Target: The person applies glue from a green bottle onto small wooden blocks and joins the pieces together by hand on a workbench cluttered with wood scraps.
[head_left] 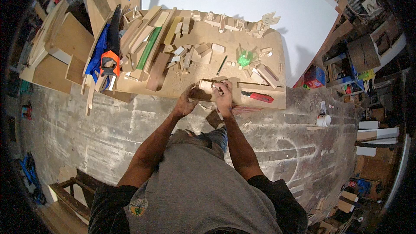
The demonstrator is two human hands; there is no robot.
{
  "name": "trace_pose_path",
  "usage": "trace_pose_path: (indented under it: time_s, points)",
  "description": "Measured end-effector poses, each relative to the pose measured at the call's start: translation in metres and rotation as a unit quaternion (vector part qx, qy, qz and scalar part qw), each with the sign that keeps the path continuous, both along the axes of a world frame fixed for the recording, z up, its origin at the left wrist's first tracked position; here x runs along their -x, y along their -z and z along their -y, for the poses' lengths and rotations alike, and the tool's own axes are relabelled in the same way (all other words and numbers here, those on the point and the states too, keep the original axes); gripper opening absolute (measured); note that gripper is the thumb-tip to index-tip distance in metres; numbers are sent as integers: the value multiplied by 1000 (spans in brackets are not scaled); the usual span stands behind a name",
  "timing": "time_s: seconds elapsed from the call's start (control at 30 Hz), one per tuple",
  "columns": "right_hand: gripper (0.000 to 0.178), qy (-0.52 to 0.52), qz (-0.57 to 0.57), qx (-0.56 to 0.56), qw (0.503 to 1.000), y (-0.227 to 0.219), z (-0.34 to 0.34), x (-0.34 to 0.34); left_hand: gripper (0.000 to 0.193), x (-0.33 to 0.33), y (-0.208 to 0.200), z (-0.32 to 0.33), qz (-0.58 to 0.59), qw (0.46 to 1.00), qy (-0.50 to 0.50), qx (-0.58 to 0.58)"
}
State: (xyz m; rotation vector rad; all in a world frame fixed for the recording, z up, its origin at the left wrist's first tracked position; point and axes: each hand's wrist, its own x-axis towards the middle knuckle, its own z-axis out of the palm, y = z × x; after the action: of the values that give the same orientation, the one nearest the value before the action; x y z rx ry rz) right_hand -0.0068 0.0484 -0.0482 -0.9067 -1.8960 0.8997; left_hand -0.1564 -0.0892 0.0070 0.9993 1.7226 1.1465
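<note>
**Pale wood block between two hands**

It sits at the surface's (197,34) near edge. The left hand's (185,102) fingers curve half-open beside its left end; the right hand's (224,98) bend over its right. Whether either grips, I can't tell.

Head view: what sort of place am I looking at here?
Probably a woodworking shop: there's an orange-handled saw, wood strips and a red cutter at the table.
</note>
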Motion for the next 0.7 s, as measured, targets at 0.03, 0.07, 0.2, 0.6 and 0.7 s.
trace_pose_path:
  time_s: [0.03, 0.07, 0.2, 0.6, 0.7]
  points:
    - [20, 0, 3, 0, 1000, -1, 1, 0, 75, 0, -1, 0, 4, 1000, 2, -2]
    - [20, 2, 5, -3, 1000, -2, 1, 1, 75, 0, -2, 0, 7, 1000, 4, -4]
    - [19, 0, -5, 16, 1000, -12, 4, 3, 76, 0, -2, -1, 27, 1000, 5, 0]
    - [19, -6, 9, 8, 1000, -15, 5, 4, 76, 1, 1, -1, 45, 999, 3, -7]
    - [19, -9, 8, 15, 1000, -17, 7, 4, 76, 3, 6, -2, 44, 999, 9, -21]
